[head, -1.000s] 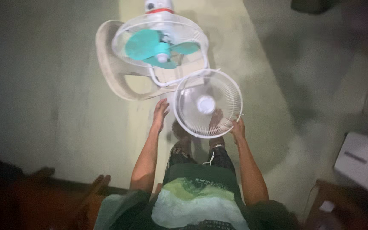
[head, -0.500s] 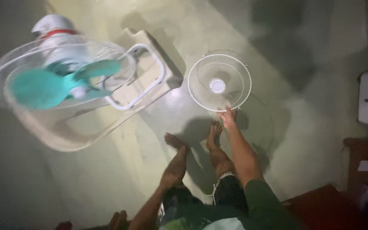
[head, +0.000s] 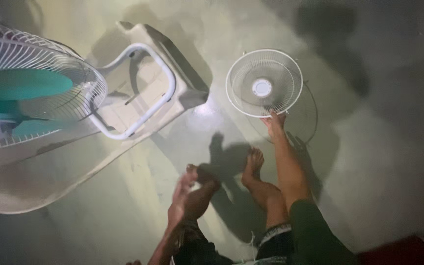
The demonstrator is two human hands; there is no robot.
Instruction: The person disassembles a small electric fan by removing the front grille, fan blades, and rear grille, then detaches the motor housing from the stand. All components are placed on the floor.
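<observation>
Right hand (head: 276,120) grips the white grille (head: 264,83) by its lower rim, upper right; left hand (head: 182,189) hangs open, blurred, lower centre.

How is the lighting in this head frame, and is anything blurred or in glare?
Head view: dim and uneven, corners falling dark; a glare spot on the floor beside the fan base; hard shadows under the feet; left hand motion-blurred; right hand at the white fan guard fairly sharp; fan blades soft.
</observation>
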